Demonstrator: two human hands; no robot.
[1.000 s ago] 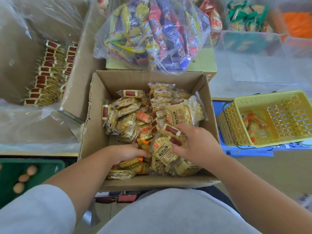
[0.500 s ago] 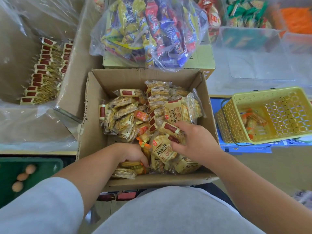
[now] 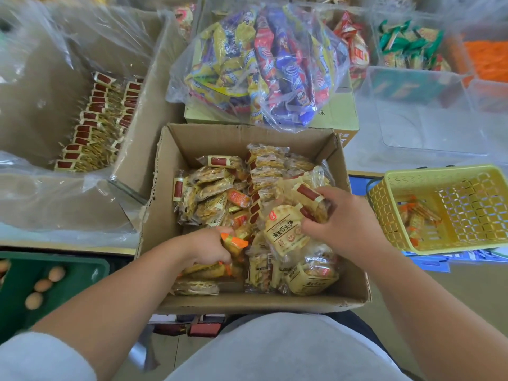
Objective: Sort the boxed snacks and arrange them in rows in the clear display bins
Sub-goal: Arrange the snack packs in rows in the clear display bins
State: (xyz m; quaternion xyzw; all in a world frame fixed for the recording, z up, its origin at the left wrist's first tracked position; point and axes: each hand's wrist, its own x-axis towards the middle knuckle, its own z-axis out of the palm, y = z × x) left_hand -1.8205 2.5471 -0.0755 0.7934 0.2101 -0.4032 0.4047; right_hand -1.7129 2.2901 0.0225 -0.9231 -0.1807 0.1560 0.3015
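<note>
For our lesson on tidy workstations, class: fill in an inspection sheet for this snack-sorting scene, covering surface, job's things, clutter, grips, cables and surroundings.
Surface: mostly covered; tan floor shows at lower right.
Job's things: cardboard box holds jumbled snack packets; packet rows stand in the plastic-lined container at left; a clear bin sits at upper right.
Clutter: bag of mixed snacks lies on a yellow carton; yellow basket holds a few orange packets.
Grips: left hand grips orange-ended packets; right hand grips a red-labelled bundle.
Cables: nothing seen.
Surroundings: green crate with egg-like things; more filled bins behind.
</note>
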